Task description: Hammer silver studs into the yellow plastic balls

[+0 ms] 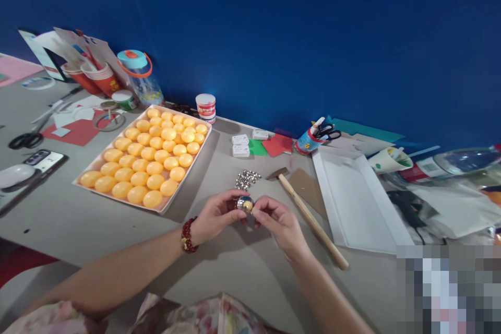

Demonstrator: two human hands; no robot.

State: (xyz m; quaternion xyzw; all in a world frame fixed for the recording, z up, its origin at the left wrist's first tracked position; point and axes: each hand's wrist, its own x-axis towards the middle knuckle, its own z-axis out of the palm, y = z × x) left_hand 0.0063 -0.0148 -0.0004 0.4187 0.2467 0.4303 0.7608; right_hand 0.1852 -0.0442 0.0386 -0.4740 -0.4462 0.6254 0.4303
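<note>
left grip (217, 215), right grip (276, 219) pinch studded ball (245, 203), yellow side up.

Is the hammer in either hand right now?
No, the hammer lies on the table beside the right hand, which with the left hand pinches a small studded ball.

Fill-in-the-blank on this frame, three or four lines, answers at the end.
1. The left hand and right hand hold one studded ____ together.
2. The red bead bracelet is on the ____ wrist.
3. The hammer has a ____ handle.
4. The tray of yellow balls lies ____ of the hands.
Missing: ball; left; wooden; left.
</note>
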